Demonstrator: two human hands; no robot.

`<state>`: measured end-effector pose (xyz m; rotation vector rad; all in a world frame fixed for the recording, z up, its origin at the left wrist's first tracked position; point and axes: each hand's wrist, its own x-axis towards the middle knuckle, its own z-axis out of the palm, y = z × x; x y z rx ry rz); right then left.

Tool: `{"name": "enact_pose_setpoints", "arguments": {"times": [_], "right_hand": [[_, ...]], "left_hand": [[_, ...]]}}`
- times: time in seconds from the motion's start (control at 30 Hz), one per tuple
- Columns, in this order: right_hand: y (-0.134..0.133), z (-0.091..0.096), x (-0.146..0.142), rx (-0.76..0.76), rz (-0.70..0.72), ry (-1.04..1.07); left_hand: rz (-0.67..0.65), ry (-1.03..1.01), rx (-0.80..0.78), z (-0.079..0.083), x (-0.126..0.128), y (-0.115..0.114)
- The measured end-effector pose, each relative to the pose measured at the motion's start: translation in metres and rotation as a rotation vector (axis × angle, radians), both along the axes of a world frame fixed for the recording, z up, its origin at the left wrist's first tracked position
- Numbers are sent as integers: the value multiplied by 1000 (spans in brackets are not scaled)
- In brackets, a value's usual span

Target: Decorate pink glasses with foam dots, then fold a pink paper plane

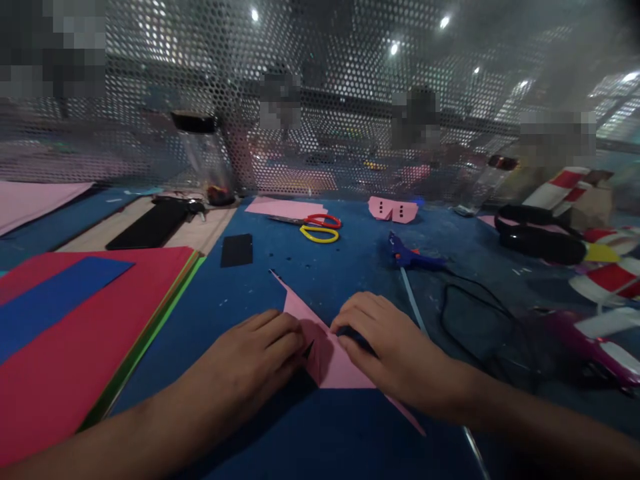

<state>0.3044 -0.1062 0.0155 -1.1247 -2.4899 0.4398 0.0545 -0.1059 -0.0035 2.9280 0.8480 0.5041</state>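
Observation:
A folded piece of pink paper lies on the blue table between both hands, with thin points reaching up-left and down-right. My left hand presses its curled fingers on the paper's left part, beside a small dark gap. From the other side my right hand closes its fingers and thumb over the upper right edge; a dark piece shows under the palm, too shaded to name. Beyond them lie a small black paper square and scissors with red and yellow handles.
A blue glue gun with a black cable lies to the right. Coloured sheets are stacked at left, near a black phone. A jar stands by the perforated metal screen. A pink cutout sits at the back.

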Motion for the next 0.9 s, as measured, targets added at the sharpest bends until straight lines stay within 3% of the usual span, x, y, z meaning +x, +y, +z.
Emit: {"name": "enact_pose_setpoints", "arguments": {"times": [0.17, 0.53, 0.67, 0.9], "right_hand": [[1, -2, -1, 21, 82, -43], [2, 0, -1, 59, 125, -80], [-1, 5, -2, 95, 145, -113], [-1, 9, -3, 137, 172, -169]], "left_hand": [[-27, 25, 63, -1, -1, 0], [-96, 127, 116, 2, -8, -4], [-50, 110, 135, -2, -7, -3], [34, 76, 36, -3, -2, -3]]}}
